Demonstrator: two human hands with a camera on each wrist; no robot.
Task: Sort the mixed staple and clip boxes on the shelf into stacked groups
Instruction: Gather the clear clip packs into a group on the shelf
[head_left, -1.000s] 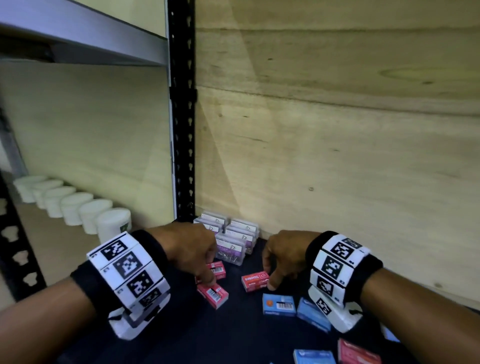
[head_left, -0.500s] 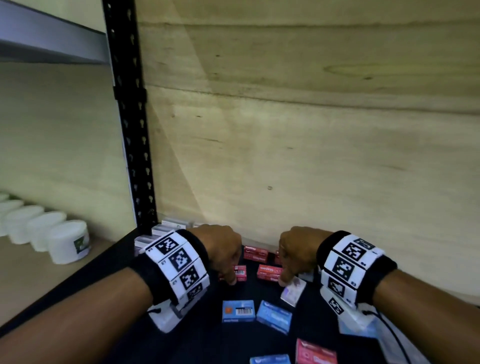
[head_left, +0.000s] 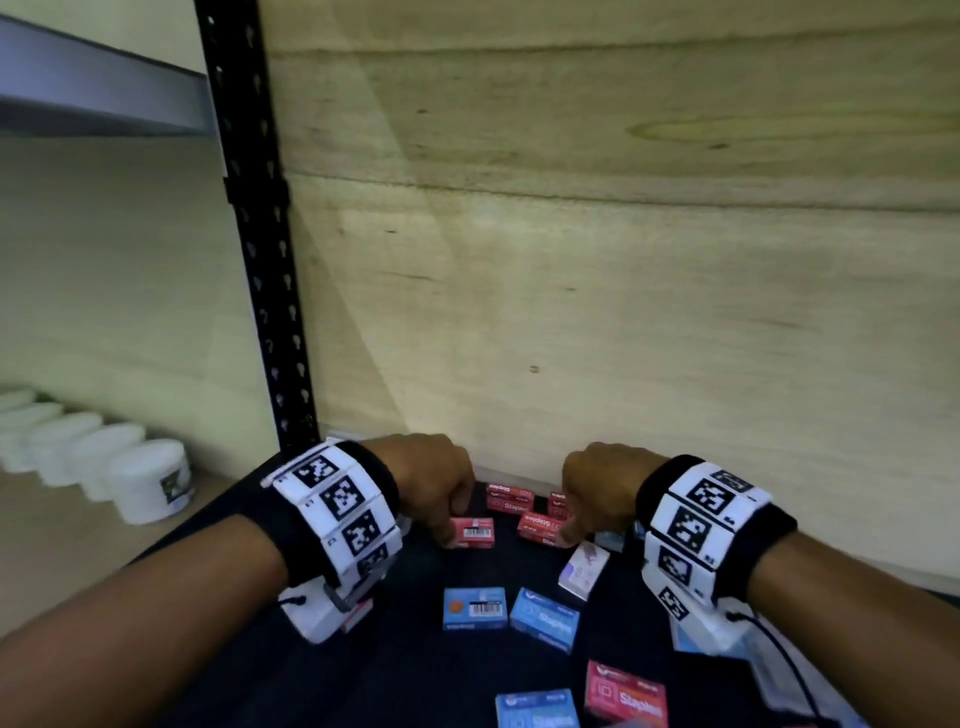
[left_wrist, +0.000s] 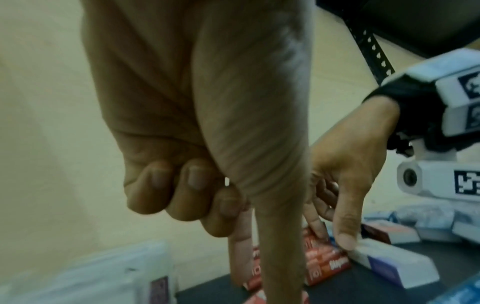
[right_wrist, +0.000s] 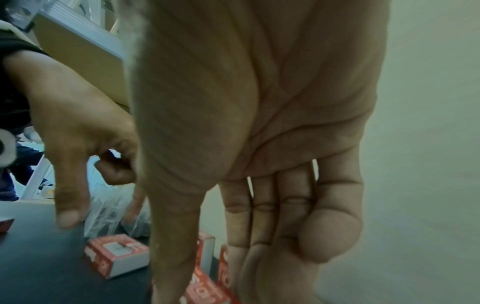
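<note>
Small red staple boxes lie on the black shelf mat (head_left: 405, 675) near the wooden back wall. My left hand (head_left: 449, 532) reaches down with thumb and forefinger, other fingers curled, and pinches the left end of a red box with a barcode (head_left: 477, 532) (right_wrist: 116, 255). My right hand (head_left: 569, 530) pinches another red staple box (head_left: 537, 525) (left_wrist: 324, 265) between thumb and fairly straight fingers. Two more red boxes (head_left: 509, 498) lie just behind, against the wall. Both held boxes rest on the mat.
Two blue boxes (head_left: 475, 608) lie in front of the hands, and a white and purple box (head_left: 584, 564) lies by my right thumb. Another red box (head_left: 623, 693) and blue box (head_left: 537, 709) are nearer me. A black upright (head_left: 260, 260) and white tubs (head_left: 150, 480) stand left.
Both hands have moved right and towards the back wall, each bringing a red box to the red boxes there. The view has swung right; little has moved in the last half second.
</note>
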